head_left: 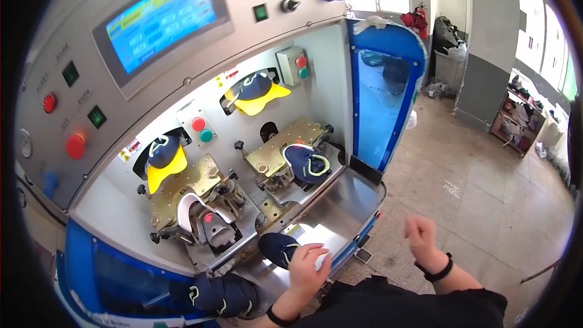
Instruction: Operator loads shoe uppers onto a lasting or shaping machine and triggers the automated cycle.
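My left hand (310,272) is closed around the heel end of a navy shoe upper (277,249) with pale laces, at the machine's front metal ledge. Something white shows beside its fingers. Off to the right, over the floor, my right hand (421,243) is curled into a loose fist, with nothing visible in it. In the machine, a navy shoe upper (307,163) sits on the right station. The left station carries a grey form (216,228) beside a white curved pad (189,208). Navy uppers with yellow parts, one upper left (165,153) and another upper right (252,92), hang at the back-wall openings.
Several navy uppers (223,294) lie bunched at the ledge's left end. Above are a lit screen (163,24) and a red button (76,146). A blue-framed side panel (385,85) stands right of the machine. A shelf (517,118) stands farther off.
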Action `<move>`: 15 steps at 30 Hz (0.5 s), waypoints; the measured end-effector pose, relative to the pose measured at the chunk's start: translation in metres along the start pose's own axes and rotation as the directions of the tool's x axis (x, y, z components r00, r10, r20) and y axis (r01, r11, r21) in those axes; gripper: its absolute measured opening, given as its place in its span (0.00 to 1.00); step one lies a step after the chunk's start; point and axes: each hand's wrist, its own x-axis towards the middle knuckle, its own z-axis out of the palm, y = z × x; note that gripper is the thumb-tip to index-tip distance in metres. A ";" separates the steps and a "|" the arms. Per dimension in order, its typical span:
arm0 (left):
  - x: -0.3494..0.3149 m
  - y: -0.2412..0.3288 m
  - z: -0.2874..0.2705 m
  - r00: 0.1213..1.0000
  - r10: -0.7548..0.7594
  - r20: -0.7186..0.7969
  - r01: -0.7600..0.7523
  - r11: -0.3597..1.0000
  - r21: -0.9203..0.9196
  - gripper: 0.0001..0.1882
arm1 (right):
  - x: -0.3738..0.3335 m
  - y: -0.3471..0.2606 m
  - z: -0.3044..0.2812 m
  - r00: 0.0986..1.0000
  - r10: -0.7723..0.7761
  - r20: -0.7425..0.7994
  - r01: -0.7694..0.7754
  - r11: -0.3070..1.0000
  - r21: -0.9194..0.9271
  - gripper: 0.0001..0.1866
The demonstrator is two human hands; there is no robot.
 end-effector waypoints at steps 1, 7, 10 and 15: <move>0.006 0.017 0.011 0.996 0.056 0.065 -0.052 0.997 -0.060 0.09 | -0.011 -0.002 -0.020 0.998 0.000 -0.069 -0.001 1.000 -0.015 0.16; 0.015 0.148 0.136 0.889 0.352 0.293 -0.274 0.921 -0.276 0.09 | -0.083 0.002 -0.190 0.937 -0.115 -0.330 0.081 0.990 -0.115 0.14; 0.011 0.196 0.200 0.804 0.486 0.342 -0.325 0.842 -0.431 0.08 | -0.111 0.009 -0.258 0.890 -0.076 -0.450 0.012 0.990 -0.143 0.13; 0.011 0.291 0.282 0.567 0.614 0.549 -0.255 0.765 -0.592 0.08 | -0.176 0.003 -0.345 0.684 -0.085 -0.725 -0.158 0.952 -0.261 0.17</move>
